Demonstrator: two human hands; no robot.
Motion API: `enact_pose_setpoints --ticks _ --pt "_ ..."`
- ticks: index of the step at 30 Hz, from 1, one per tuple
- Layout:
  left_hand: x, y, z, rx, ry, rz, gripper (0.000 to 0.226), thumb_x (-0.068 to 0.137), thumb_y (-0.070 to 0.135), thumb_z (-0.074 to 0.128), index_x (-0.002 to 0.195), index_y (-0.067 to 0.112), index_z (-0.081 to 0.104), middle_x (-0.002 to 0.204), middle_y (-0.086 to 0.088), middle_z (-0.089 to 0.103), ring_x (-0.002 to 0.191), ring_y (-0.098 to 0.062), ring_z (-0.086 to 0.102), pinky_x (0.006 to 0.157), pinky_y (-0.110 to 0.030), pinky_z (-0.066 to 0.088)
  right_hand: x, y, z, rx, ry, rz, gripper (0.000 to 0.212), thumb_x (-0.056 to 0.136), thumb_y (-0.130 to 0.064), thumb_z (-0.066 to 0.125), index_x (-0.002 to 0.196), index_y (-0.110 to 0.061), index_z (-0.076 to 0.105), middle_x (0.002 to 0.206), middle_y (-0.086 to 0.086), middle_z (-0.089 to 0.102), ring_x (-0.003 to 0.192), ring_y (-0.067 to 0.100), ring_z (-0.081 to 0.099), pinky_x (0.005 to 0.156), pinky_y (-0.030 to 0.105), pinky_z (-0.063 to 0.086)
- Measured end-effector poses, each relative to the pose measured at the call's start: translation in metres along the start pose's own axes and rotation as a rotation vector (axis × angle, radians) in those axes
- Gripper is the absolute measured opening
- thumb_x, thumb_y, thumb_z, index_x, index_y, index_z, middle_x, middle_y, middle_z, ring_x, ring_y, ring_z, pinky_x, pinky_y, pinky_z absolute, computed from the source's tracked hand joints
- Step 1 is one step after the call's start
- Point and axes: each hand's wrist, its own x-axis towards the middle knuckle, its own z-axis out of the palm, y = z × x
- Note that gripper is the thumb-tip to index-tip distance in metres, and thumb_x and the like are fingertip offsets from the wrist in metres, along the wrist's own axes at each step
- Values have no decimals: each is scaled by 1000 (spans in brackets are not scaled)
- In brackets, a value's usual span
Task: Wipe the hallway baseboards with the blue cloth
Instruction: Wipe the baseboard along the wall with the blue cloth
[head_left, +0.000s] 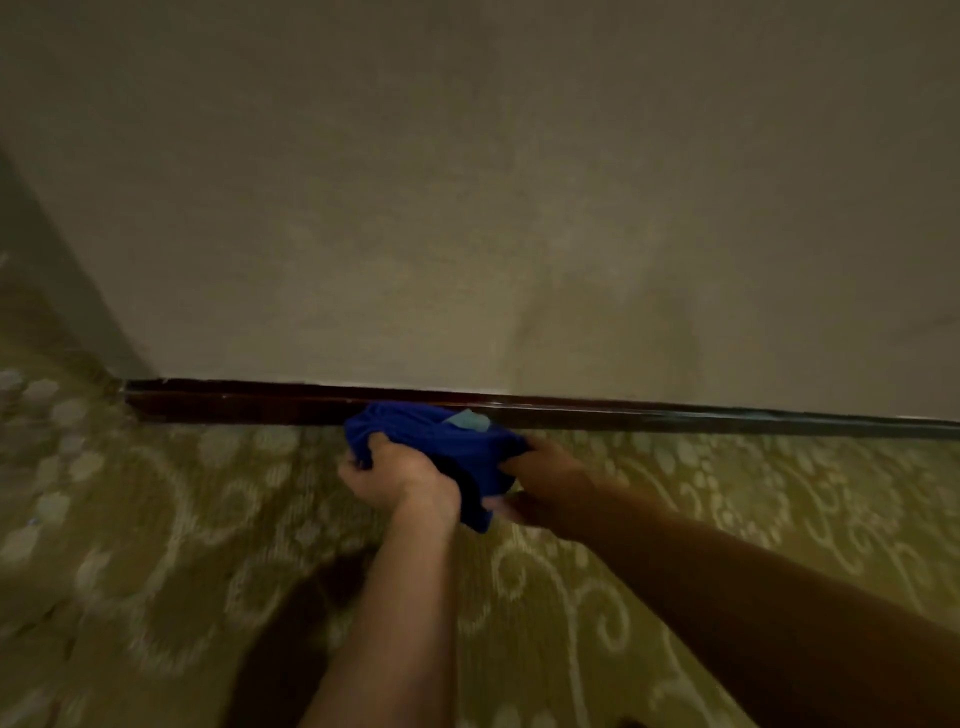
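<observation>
The blue cloth sits just below the middle of the frame, bunched into a loose, crumpled wad. Its upper edge lies against the baseboard, and a pale blue label shows on its top right. A tail of the fabric hangs down between your two wrists.

Your left hand grips the left end of the cloth. The fingers are curled into the folds, with the fingertips buried in the fabric and the back of the hand facing the camera. Your right hand holds the right end. Its fingers close around the bunched material, but the hand is in shadow, so you cannot tell how each finger lies. Both forearms are bare and enter from the bottom of the frame.

The baseboard is a narrow, dark reddish-brown strip with a glossy finish. It runs from left of centre to the right edge, sloping slightly downward. Small light scuffs show along its top edge, and it ends at a corner on the left.

Above it, the wall is plain beige with a fine, matte texture and fills the upper half of the frame.

Below, the carpet is olive-green with cream scrollwork and dotted curls. Its pattern is smeared by motion blur toward the lower left.
</observation>
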Motion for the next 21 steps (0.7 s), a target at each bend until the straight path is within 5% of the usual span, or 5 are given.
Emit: enact_pose_setpoints --ticks 4,10,14,17,21 --pt "30 1 13 -49 -104 29 27 99 14 50 122 28 49 129 -9 59 98 -22 60 73 -34 51 39 2 25 315 -57 -89 32 100 -4 43 130 -13 47 125 16 59 108 31 63 79 34 56" --pt "28 -46 20 152 -69 216 36 100 16 49 134 28 44 113 -1 57 87 -15 58 81 -35 53 84 32 -1 442 -108 -180 17 90 -4 62 94 -20 59 111 14 68 102 29 66 88 39 56" --pt "12 -90 30 287 -239 98 21 101 5 41 119 14 49 109 -8 60 94 -20 60 82 -40 52 113 41 -48 680 104 -108 22 91 -4 60 111 -13 58 94 10 66 80 22 65 78 33 54" --pt "6 -107 33 369 -279 19 37 102 5 43 138 9 46 128 -14 56 116 -28 56 99 -40 48 125 55 -78 826 42 -8 43 93 -6 60 133 -13 47 114 12 62 96 25 65 92 36 53" --pt "-8 -93 24 215 -152 38 44 103 6 39 146 -2 35 119 -18 56 99 -23 58 98 -33 45 122 50 -74 576 -36 -90 26 91 -10 63 115 -16 57 104 8 66 100 26 65 95 40 52"
